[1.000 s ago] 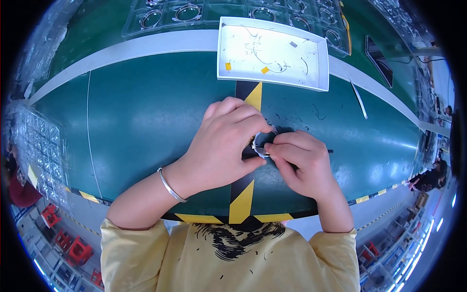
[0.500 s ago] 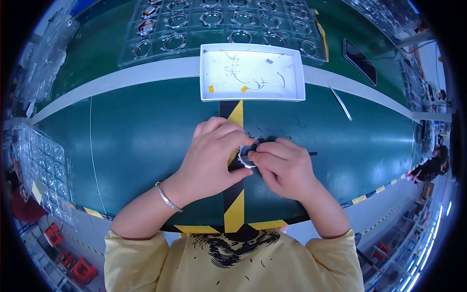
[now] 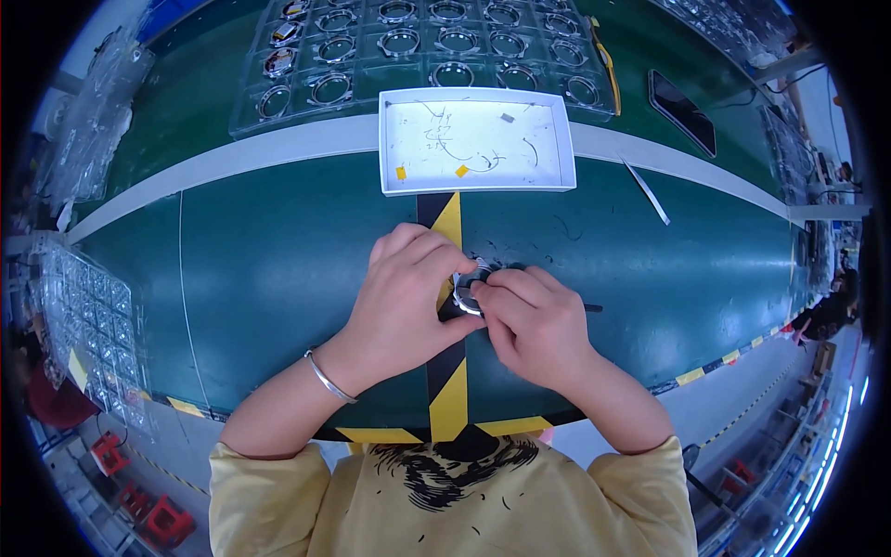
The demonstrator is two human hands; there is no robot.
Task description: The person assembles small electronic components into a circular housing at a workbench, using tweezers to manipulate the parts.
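Thumb and fingers of my left hand (image 3: 401,297) are closed around the edge of a silver, round watch case (image 3: 461,304), just above the green table. My right hand (image 3: 543,325) is closed too, its fingertips pressed at the right side and inside of the watch case. A thin dark stick-like tool (image 3: 594,308) pokes out past the right hand's knuckles; its tip is hidden by my fingers. Those fingers also cover part of the watch case.
A white box (image 3: 475,139) with yellow scraps and thin dark strands stands ahead of my hands. Behind it lies a clear tray (image 3: 371,79) of similar watch cases. Tweezers (image 3: 647,195) and a phone (image 3: 684,113) lie to the right. Clear trays (image 3: 88,316) are stacked at left.
The whole view has shifted slightly. Both hands stay at the watch case, and the dark tool's outer end sits a little lower.
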